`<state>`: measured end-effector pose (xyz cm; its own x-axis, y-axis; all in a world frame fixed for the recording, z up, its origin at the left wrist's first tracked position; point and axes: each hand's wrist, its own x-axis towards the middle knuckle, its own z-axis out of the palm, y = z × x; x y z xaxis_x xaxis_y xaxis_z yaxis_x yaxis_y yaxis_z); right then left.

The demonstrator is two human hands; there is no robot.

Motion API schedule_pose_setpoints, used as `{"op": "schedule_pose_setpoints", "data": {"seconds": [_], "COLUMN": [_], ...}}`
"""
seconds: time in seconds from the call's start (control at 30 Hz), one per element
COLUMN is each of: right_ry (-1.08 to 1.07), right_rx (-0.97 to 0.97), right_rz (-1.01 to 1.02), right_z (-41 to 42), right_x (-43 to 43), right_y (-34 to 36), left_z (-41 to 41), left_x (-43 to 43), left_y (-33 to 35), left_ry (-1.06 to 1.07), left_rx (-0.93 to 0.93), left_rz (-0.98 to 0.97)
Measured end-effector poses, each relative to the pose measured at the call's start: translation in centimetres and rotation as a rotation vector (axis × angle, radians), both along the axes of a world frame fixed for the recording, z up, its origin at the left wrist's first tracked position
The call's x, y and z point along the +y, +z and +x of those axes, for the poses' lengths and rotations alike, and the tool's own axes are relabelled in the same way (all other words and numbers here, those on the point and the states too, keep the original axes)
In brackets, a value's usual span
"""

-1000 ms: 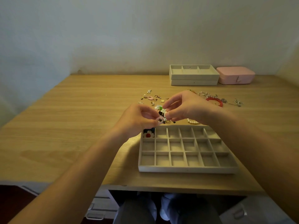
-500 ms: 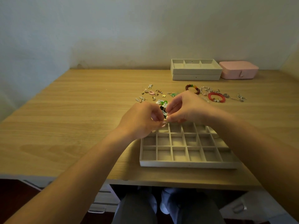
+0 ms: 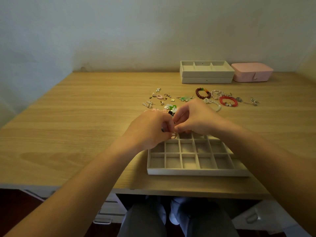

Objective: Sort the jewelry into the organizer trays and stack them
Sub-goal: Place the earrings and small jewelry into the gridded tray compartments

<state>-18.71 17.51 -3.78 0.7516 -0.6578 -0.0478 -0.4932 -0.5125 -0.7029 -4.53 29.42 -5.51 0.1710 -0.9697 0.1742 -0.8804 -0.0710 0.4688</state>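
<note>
1. Fingertips of the left hand (image 3: 150, 130) and right hand (image 3: 196, 118) meet, curled, both pinching a pale ring-shaped piece (image 3: 173, 136); its details are too small to tell.
2. Directly beneath that pinch lies the far-left corner of the grid tray (image 3: 198, 172), which sits by the desk's (image 3: 85, 117) near edge. Releasing should need only a short lowering, and the left hand is nearer that corner.
3. Beyond the tray's far edge lie loose earrings (image 3: 162, 98), with bracelets (image 3: 228, 100) to their right.
4. At the desk's far edge stand two stacked trays (image 3: 206, 74), with a pink box (image 3: 251, 71) just beside them.
</note>
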Motion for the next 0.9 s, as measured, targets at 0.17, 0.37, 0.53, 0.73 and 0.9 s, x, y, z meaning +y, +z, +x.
{"op": "schedule_pose_setpoints", "data": {"seconds": [0.17,0.37,0.53,0.73,0.9], "right_ry": [0.006,0.001,-0.033,-0.083,-0.099], "right_rx": [-0.002,-0.024,-0.043,-0.090,-0.103], "right_rz": [-0.110,-0.167,-0.196,-0.256,-0.276], "right_z": [0.2,0.0,0.0,0.0,0.1], "right_x": [0.0,0.5,1.1,1.8,2.0], "right_y": [-0.4,-0.5,-1.1,-1.6,-1.9], "left_z": [-0.3,-0.5,-0.4,0.1,0.4], "left_x": [0.2,0.5,1.0,1.3,1.1], "left_y": [0.5,0.5,0.6,0.2,-0.1], "left_ry": [-0.043,-0.119,-0.096,-0.106,-0.090], "left_rx": [-0.300,-0.438,-0.429,-0.393,-0.324], "left_rz": [-0.021,-0.002,0.023,-0.014,-0.014]}}
